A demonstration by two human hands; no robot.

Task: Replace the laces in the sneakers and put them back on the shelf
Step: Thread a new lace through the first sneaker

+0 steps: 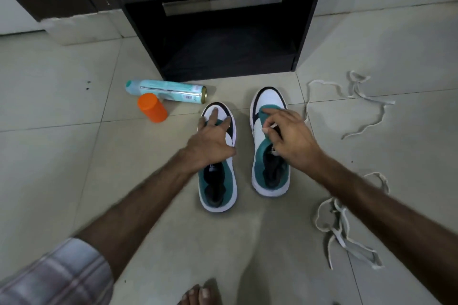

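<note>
Two white, teal and black sneakers stand side by side on the tiled floor, toes pointing at the shelf. My left hand (210, 138) lies flat over the tongue of the left sneaker (218, 188), fingers spread. My right hand (287, 136) hovers over the right sneaker (269, 181) and pinches the tip of a white lace between thumb and forefinger near the eyelets. That lace (347, 96) trails off to the right across the floor. A second white lace (344, 233) lies bundled at the lower right.
A black shelf unit (230, 32) stands straight ahead, its lowest compartment open. A teal spray can (166, 90) lies on its side with an orange cap (152, 108) beside it, left of the sneakers. My bare toes (198, 294) show at the bottom edge.
</note>
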